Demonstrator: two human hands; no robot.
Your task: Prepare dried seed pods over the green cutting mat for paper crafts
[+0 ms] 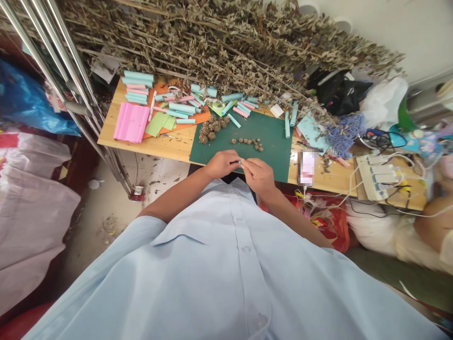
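Observation:
My left hand [224,164] and my right hand [259,174] meet at the near edge of the green mat [272,132], fingertips pinched together. Between them shows a small pale bluish bit [239,162]; most of it is covered by the fingers, so its kind is unclear. Just beyond the hands, a short row of small brown balls [248,141] lies on the mat. Farther left sits a pile of larger rough brown balls [211,128]. A thin blue paper roll [234,121] rests near the mat's far edge.
Dried leafy stalks [212,47] cover the back of the table. Blue and pink paper rolls [182,108] and a pink paper stack [131,122] lie left. Rightward are a phone [307,168], blue yarn [345,134] and a power strip [375,177] with cables. Metal poles [67,75] stand left.

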